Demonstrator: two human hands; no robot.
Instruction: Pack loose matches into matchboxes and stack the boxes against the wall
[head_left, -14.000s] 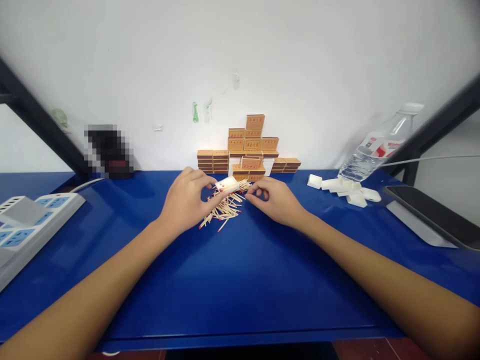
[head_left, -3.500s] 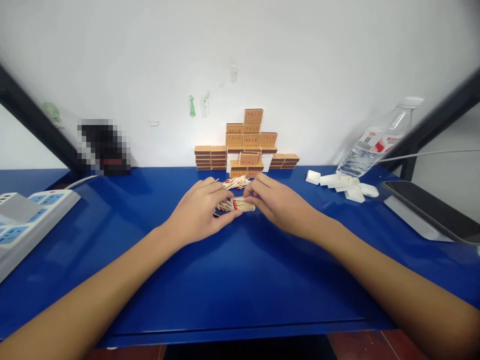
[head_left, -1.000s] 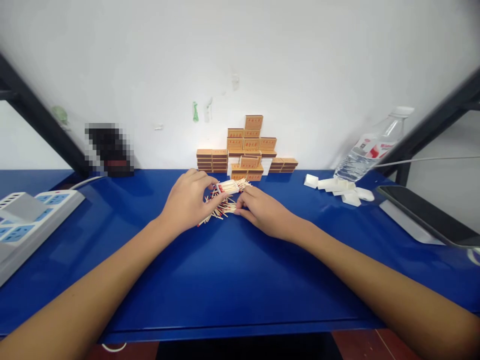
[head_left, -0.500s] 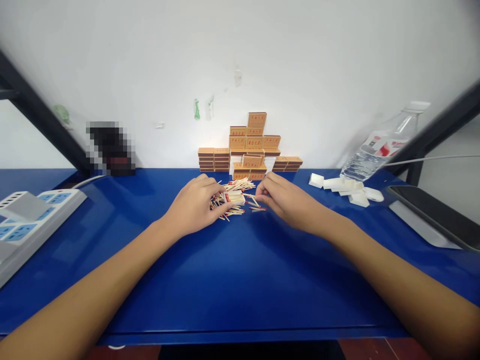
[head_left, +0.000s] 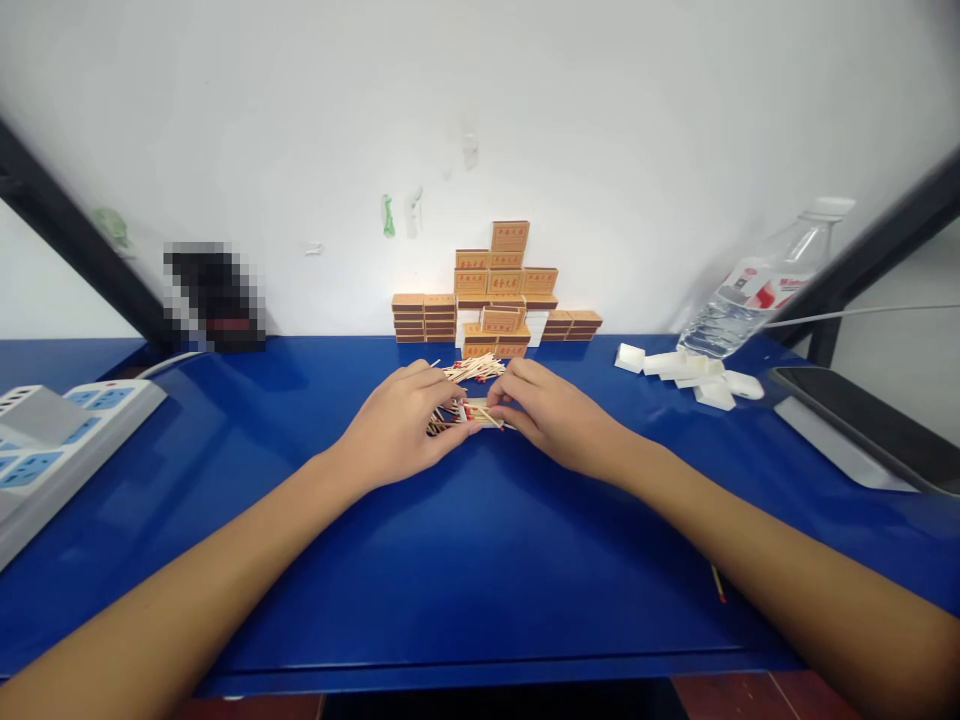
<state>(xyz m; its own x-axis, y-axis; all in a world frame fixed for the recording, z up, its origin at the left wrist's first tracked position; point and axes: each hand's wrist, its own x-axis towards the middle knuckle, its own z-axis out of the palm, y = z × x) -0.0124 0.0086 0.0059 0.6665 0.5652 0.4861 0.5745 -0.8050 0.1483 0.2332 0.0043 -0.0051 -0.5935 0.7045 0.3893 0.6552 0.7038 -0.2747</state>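
Note:
A small white matchbox tray (head_left: 487, 404) with red-tipped matches in it sits between my hands, partly covered by the fingers. My left hand (head_left: 401, 418) grips the tray's left end between thumb and fingers. At the tray's right side, the fingertips of my right hand (head_left: 551, 412) pinch a matchstick (head_left: 486, 416) over it; whether there is more than one in the pinch is hard to see. Just behind lies a loose heap of matches (head_left: 480, 367). More matches show under my left fingers.
Stacked matchboxes (head_left: 506, 282) rise against the wall. Right of them are white pieces (head_left: 679, 368), a leaning water bottle (head_left: 757, 285) and a phone (head_left: 870, 425). A power strip (head_left: 82, 440) lies at the left. One stray match (head_left: 718, 585) lies beside my right forearm.
My right hand has moved left to the tray, bringing its fingertips over the matches inside. My left hand and the tray have shifted slightly right and nearer to me.

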